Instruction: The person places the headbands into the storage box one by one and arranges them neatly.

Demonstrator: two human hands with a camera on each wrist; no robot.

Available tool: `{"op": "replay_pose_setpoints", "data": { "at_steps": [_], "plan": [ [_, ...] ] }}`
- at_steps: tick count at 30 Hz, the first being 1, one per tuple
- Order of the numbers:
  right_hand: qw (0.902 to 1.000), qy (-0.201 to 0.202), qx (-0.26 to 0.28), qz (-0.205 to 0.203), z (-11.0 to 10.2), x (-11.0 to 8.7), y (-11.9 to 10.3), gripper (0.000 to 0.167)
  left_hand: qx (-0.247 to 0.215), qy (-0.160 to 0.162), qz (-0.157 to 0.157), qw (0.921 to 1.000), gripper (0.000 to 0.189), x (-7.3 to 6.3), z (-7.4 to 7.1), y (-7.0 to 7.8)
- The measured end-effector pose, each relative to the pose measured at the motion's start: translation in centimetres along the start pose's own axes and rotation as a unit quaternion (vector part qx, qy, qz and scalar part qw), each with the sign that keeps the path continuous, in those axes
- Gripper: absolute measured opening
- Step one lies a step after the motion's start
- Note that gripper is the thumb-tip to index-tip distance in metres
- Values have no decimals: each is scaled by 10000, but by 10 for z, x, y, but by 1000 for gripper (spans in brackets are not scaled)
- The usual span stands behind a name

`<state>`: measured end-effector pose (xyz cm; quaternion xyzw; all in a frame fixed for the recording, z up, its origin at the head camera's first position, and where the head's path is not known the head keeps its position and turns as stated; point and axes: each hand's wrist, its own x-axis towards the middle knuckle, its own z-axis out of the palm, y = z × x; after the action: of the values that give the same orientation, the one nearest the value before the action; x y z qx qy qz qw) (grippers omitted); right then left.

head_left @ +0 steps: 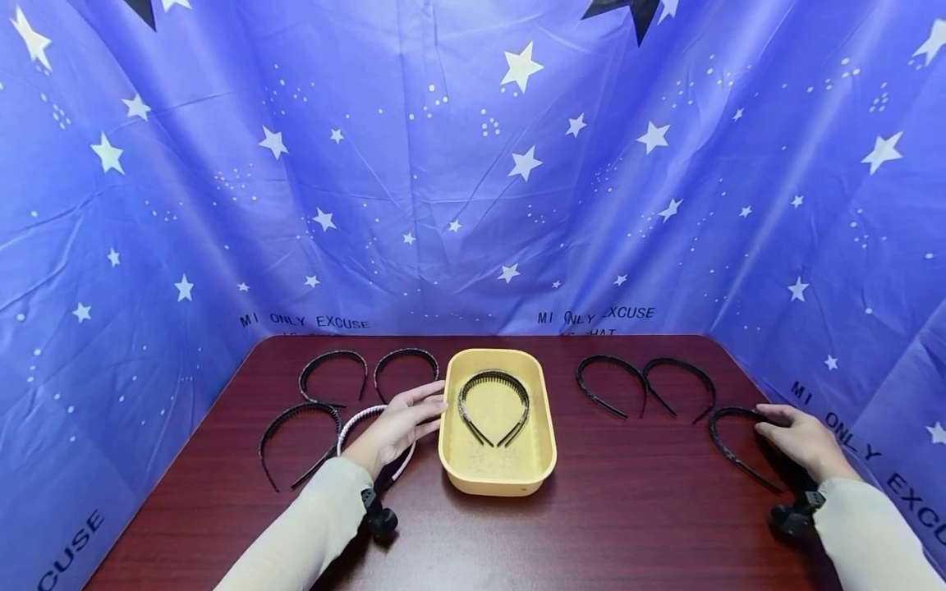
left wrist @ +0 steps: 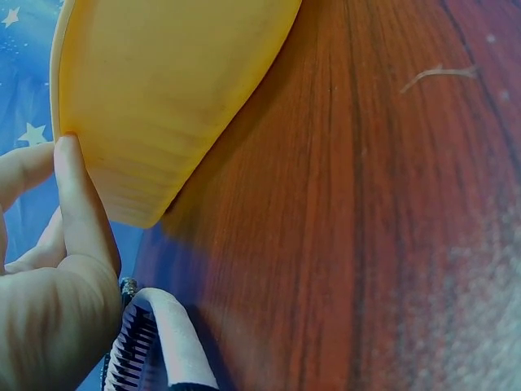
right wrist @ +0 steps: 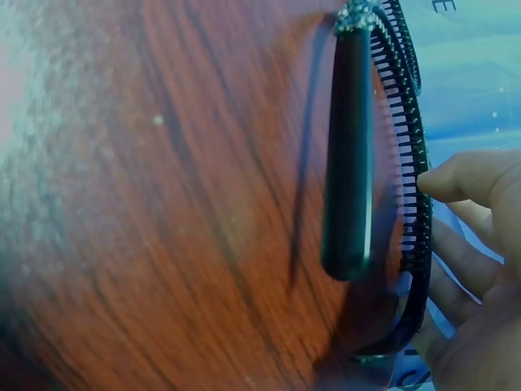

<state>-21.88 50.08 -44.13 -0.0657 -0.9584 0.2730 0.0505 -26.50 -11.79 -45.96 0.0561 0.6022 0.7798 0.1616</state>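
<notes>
My left hand [head_left: 395,427] reaches to the left wall of the yellow tray [head_left: 548,427], its fairly straight fingers touching that side near the rim. In the left wrist view a fingertip presses the outer wall just below the rim. Inside the tray lies a black toothed headband [head_left: 493,376], its ends looking doubled. Far to the right, my right hand [head_left: 801,439] pinches a black headband [head_left: 727,447] at the right of its arch. The right wrist view shows comb teeth along this headband [right wrist: 417,220]; some fingers are hidden behind it.
Below my left forearm is a pale pink wrapped headband [head_left: 355,425]. Three dark headbands lie left of the tray, including a front one [head_left: 269,435]. Two black headbands [head_left: 609,359] lie right of it. A blue starry curtain [head_left: 473,205] surrounds the dark red table [head_left: 628,525].
</notes>
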Motion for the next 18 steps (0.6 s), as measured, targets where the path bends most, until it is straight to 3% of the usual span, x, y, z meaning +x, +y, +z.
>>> {"op": "replay_pose_setpoints", "data": {
  "at_steps": [18],
  "plan": [
    [9994,-298,162,119,1,0,5,55,-12,6,0,10000,58,1,-1,-1]
  ]
}}
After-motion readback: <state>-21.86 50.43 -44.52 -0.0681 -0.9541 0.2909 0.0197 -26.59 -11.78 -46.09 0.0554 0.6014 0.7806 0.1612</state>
